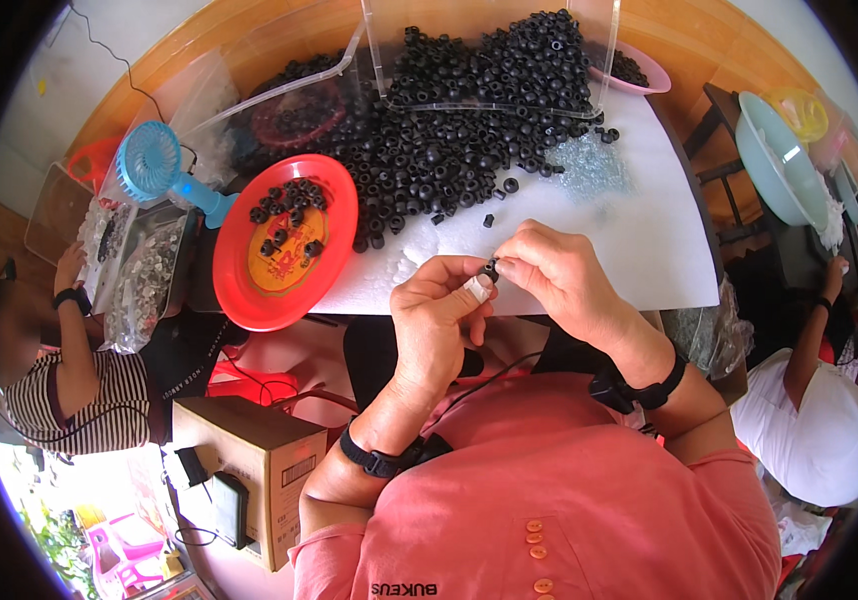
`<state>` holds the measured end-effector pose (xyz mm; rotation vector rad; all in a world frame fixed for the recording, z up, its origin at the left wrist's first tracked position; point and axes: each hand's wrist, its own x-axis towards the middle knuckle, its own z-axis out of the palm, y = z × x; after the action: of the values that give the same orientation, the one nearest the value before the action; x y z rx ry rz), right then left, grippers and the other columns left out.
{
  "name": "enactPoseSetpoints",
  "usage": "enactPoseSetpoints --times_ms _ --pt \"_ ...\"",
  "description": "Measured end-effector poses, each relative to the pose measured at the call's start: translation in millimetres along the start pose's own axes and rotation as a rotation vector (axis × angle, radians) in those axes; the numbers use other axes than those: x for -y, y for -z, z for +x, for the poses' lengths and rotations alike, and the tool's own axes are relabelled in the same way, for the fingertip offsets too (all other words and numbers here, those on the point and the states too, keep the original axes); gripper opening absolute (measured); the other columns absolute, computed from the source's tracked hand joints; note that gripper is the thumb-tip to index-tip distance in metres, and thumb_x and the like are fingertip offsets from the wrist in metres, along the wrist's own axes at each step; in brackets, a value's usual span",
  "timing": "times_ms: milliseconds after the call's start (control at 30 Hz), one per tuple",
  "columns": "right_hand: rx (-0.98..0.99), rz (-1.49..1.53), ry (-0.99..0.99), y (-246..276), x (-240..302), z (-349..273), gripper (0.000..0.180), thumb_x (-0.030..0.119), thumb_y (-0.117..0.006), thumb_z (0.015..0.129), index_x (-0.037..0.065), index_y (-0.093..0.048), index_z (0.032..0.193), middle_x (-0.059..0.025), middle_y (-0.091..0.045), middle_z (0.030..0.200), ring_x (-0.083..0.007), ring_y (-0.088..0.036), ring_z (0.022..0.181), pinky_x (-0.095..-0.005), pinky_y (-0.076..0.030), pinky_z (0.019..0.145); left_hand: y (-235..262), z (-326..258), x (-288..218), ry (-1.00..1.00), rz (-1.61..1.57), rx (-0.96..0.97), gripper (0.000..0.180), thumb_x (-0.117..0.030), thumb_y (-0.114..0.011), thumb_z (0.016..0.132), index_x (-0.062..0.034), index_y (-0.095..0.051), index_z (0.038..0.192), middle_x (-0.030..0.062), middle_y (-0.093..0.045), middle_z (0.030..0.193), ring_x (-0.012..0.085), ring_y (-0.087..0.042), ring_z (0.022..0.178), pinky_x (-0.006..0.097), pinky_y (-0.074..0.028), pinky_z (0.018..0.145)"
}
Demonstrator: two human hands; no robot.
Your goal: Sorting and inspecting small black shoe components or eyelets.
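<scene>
Together we pinched one small black ring (491,268) between the fingertips of our left hand (436,312) and right hand (556,277), both closed on it just above the near edge of the white mat (639,240). Beyond our hands lay a big heap of black rings (449,130), spilling from a clear plastic tray (489,60), with a few loose ones scattered on the mat between the heap and our fingers. To our left sat a red plate (284,245) holding some rings, and a blue handheld fan (154,165) beside it. A cardboard box (249,455) stood below. Other people worked at either side, well apart from our hands.
</scene>
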<state>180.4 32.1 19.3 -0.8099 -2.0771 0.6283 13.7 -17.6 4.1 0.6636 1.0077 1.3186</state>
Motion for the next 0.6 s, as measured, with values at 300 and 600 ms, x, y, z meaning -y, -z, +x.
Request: enactPoseSetpoints --times_ms 300,600 --pt "0.110 0.302 -0.308 7.2 4.5 7.2 0.007 0.005 -0.063 0.090 -0.002 -0.066 0.090 -0.0019 -0.065 0.078 -0.0063 -0.057 0.075 -0.0244 -0.047 0.067 2.6 -0.8 1.7 -0.017 0.030 0.013 0.013 -0.003 -0.068 0.088 0.0040 -0.064 0.098 0.0078 -0.066 0.078 0.0086 -0.055 0.053 0.020 -0.039 0.040" --pt "0.142 0.413 -0.357 5.2 -1.2 8.4 0.008 0.004 -0.062 0.091 -0.002 -0.067 0.088 -0.0013 -0.064 0.078 -0.0068 -0.057 0.077 -0.0232 -0.048 0.070 4.0 -0.5 1.6 -0.016 0.038 0.031 0.013 -0.004 -0.068 0.088 0.0041 -0.064 0.098 0.0080 -0.066 0.079 0.0087 -0.055 0.052 0.019 -0.039 0.040"
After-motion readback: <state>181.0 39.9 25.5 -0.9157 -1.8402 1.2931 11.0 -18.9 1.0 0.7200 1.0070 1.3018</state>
